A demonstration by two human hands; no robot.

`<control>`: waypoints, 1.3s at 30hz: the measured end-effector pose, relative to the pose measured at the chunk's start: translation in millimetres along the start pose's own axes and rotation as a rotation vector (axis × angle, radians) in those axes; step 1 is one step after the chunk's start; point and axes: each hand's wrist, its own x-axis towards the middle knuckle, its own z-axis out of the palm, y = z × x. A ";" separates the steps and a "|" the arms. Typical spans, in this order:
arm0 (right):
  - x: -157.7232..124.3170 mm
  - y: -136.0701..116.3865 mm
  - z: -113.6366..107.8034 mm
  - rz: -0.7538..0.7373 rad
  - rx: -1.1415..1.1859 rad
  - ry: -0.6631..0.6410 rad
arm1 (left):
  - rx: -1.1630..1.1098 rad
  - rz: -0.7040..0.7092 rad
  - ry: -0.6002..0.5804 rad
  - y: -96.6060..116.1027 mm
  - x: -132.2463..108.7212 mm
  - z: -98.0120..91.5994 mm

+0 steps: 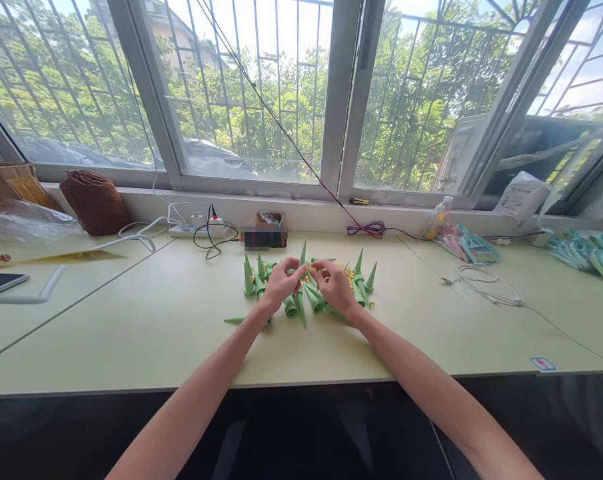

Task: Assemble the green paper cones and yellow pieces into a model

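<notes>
My left hand (pixel 282 280) is closed round a green plastic cone (pixel 302 252), its tip pointing up. Beside it, my right hand (pixel 335 287) pinches a small yellowish piece (pixel 310 267) against the cone's side; its exact shape is too small to make out. Around and beneath both hands lies a pile of similar green cones (pixel 315 299), some tipped over with hollow ends showing. A few stand upright, such as the cone (pixel 370 277) at the right. Small orange-yellow pieces (pixel 350 275) are scattered among them, partly covered by my right hand.
Behind the pile are a small box (pixel 271 227) and a power strip (pixel 201 230) with cables. A phone (pixel 4 283) lies far left on the pale table (pixel 181 340). To the right are a coiled white cable (pixel 488 287), a bottle (pixel 438 217) and bagged teal items (pixel 476 245).
</notes>
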 end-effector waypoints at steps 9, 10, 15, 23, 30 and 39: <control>-0.3 -3.9 -0.9 0.017 -0.016 -0.034 | 0.015 0.002 -0.007 0.8 -0.2 0.2; -0.3 -4.0 -0.9 0.015 -0.015 -0.038 | 0.017 0.001 -0.007 0.7 -0.2 0.2; 0.1 -1.2 -0.6 -0.001 -0.039 -0.032 | 0.029 0.005 -0.010 -0.5 0.1 -0.1; -0.1 -3.0 -0.6 0.026 -0.036 -0.035 | 0.027 -0.001 -0.010 1.3 -0.6 0.5; -0.9 1.5 1.0 0.002 -0.044 -0.046 | 0.047 0.008 -0.015 0.6 -0.1 -0.6; 0.2 -1.1 0.4 0.012 -0.034 -0.036 | 0.038 0.019 -0.013 -2.1 1.0 -0.6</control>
